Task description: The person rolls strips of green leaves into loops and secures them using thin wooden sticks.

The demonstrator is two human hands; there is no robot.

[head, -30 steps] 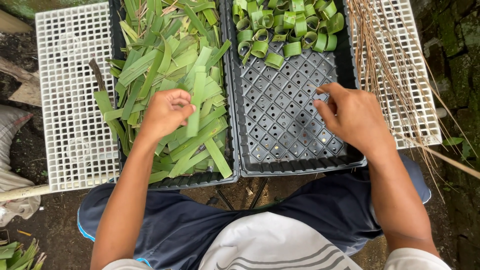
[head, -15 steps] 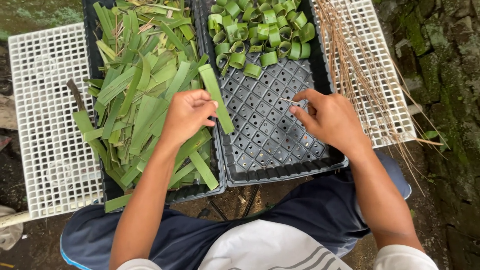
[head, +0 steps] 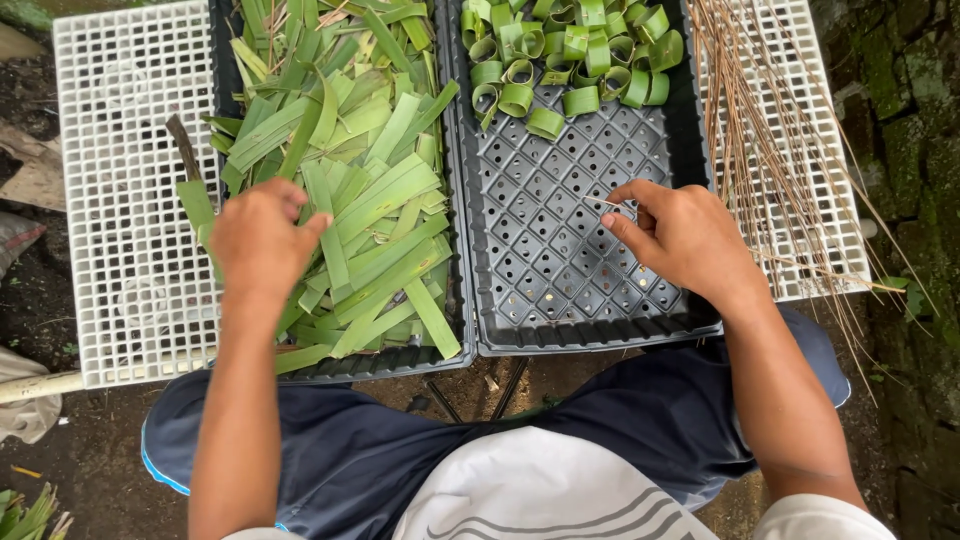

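Note:
My left hand (head: pixel 262 240) rests on a heap of flat green leaf strips (head: pixel 370 200) in the left black tray (head: pixel 452 300), its fingers curled around one strip. My right hand (head: pixel 690 240) hovers over the bare perforated floor of the right black tray (head: pixel 560 290). Its thumb and forefinger pinch a short thin stick (head: pixel 600 203). Several leaf strips rolled into rings (head: pixel 570 50) lie at the far end of that tray.
Both trays sit on white plastic grids (head: pixel 120 200). A bundle of long thin brown sticks (head: pixel 770 150) lies across the right grid. A dark knife handle (head: pixel 183 145) pokes out at the leaf pile's left edge. Mossy stone stands at right, dirt ground at left.
My left hand has moved left and down from the trays' middle divider back onto the leaf pile. My right hand stays over the right tray, still pinching the stick.

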